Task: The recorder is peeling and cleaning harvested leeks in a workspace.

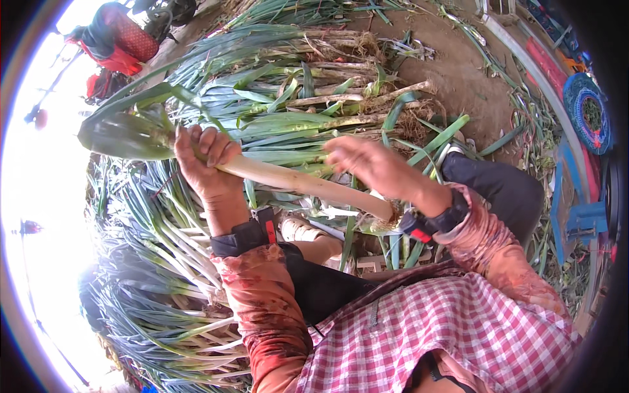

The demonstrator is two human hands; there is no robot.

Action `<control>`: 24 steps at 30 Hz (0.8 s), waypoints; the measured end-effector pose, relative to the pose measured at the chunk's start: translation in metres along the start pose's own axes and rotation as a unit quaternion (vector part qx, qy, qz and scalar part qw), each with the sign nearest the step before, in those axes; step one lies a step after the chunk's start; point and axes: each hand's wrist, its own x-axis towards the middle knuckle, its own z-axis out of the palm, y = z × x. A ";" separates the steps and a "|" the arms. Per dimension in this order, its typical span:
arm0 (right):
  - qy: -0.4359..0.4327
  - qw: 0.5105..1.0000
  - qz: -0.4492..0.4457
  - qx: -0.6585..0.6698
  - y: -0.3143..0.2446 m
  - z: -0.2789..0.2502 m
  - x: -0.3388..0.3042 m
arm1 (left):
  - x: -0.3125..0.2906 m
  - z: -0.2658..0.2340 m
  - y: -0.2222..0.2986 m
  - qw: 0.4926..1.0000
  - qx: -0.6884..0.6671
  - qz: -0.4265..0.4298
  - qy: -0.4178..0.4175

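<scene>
My left hand (204, 152) is closed around a thick leek (295, 178) where the white shaft meets the green leaves. The leek slants across in front of me, its leafy top at the left and its root end low on the right, near my right wrist. My right hand (377, 167) is just above the lower shaft, its fingers loosely stretched toward the left and a little blurred. Nothing shows in its grasp. Behind both hands lies a large heap of leeks (282, 121) with brown roots pointing right.
More leeks (177, 262) are piled at my left. Loose leaves and trimmings litter the soil (458, 72). At the right are a metal rail (557, 85), a blue ring-shaped thing (576, 108) and a blue metal part (585, 219). A red bag (128, 42) stands far left.
</scene>
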 end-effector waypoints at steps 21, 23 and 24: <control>0.024 0.978 -0.001 -0.205 0.027 0.057 -0.013 | 0.009 -0.014 -0.033 0.884 0.225 0.101 0.397; 0.118 0.960 -0.129 -0.217 0.014 0.071 0.035 | 0.009 -0.011 -0.057 0.884 0.275 0.079 0.370; 0.107 0.973 -0.063 -0.197 0.004 0.075 0.054 | 0.010 -0.017 -0.061 0.882 0.311 0.084 0.343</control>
